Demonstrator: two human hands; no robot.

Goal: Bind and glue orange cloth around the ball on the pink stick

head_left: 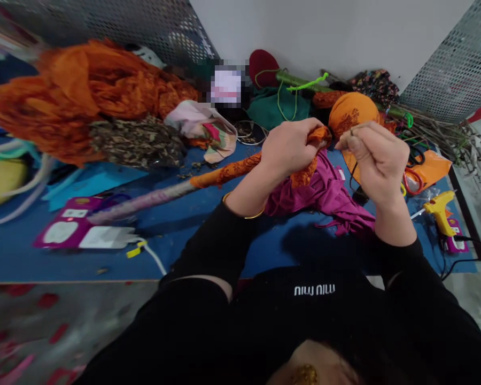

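My left hand (291, 147) is wrapped round the upper end of a long stick (156, 198), whose upper part is covered in orange patterned cloth (234, 169). Loose orange cloth bunches out past my fingers. To its right, my right hand (374, 152) is raised with thumb and fingers pinched together; what they hold is too small to make out. Beneath both hands lies a crumpled magenta cloth (328, 187). Just behind my right hand sits a round orange cloth-covered bundle (353, 112).
Orange fabric (76, 91) and a bag of dried leaves (138, 141) fill the left back of the blue table (208, 240). A yellow glue gun (441, 211), red-handled scissors (412, 182) and dry twigs (449, 125) lie at the right. Purple packaging (68, 224) is near the front left.
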